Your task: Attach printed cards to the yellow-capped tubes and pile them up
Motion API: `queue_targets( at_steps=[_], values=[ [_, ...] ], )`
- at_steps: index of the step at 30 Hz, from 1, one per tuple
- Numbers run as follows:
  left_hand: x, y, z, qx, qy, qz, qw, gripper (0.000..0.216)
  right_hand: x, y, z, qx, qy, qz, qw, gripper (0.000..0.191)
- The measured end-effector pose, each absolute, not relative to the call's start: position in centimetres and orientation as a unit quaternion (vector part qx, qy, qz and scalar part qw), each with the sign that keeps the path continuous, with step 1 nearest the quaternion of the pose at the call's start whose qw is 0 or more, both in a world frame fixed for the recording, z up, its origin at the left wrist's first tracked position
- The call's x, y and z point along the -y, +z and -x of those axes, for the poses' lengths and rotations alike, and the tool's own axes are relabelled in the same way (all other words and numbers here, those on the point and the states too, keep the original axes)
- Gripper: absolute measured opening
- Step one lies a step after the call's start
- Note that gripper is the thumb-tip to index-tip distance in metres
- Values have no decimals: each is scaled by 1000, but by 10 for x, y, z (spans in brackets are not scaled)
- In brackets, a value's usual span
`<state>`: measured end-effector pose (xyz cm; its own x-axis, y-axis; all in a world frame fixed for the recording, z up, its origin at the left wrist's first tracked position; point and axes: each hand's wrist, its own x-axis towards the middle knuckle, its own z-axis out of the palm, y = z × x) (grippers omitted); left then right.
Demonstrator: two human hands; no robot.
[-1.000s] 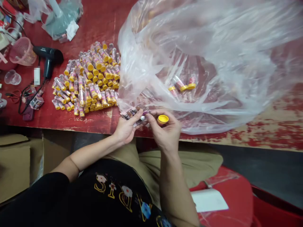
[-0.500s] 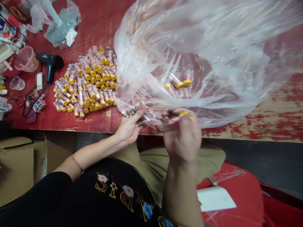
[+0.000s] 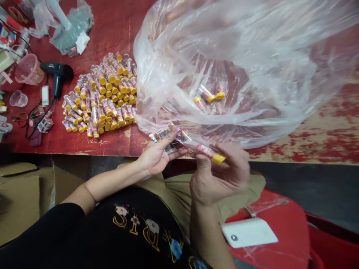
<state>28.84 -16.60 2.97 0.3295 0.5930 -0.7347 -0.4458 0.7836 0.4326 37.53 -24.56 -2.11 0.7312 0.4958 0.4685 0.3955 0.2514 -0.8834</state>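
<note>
My left hand (image 3: 157, 155) is closed, its thumb pinching a few small printed slips (image 3: 158, 135) whose exact kind I cannot make out. Just right of that thumb lies the far end of a clear plastic tube (image 3: 206, 150) with a yellow cap (image 3: 218, 158) and a pink-red print. My right hand (image 3: 220, 177) grips this tube near its capped end, thumb below and fingers above, slightly blurred. Something small and colourful shows at the tube's left end. Both hands are over the table's front edge, before a large clear plastic bag (image 3: 252, 74) with several similar tubes in it.
Stacked yellow-capped tubes (image 3: 109, 89) form a pile left of the bag on the red table (image 3: 123, 145). Farther left are a hair dryer (image 3: 57, 74), a pink basket (image 3: 29, 69) and scissors (image 3: 19, 119). A white phone (image 3: 251, 233) rests on the red stool (image 3: 291, 224).
My right hand has turned and moved slightly down and right, so the tube now lies lengthwise with its yellow cap to the lower right. My left hand keeps its pinch on the slips.
</note>
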Motion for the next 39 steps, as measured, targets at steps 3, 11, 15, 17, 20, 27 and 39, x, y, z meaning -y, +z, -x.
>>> queue_targets(
  at_steps=[3,11,15,17,20,27,39],
  values=[
    [165,28,-285,-470,331,-108,811,19,261,-22,-380,443,63,596,667,36],
    [160,21,-274,-439,314,-221,812,55,271,-25,-391,507,117,589,618,51],
    [166,21,-272,-427,305,-262,810,63,262,-27,-384,473,129,607,625,53],
    [168,21,-271,-426,297,-277,808,60,256,-24,-380,467,105,624,617,46],
    [170,20,-269,-425,302,-283,805,57,247,-17,-375,454,59,638,619,33],
    [165,18,-263,-429,321,-262,803,57,230,-17,-366,418,62,640,642,26],
    [141,1,-223,-482,408,-156,759,39,160,-35,-336,448,180,594,643,14]
  ],
)
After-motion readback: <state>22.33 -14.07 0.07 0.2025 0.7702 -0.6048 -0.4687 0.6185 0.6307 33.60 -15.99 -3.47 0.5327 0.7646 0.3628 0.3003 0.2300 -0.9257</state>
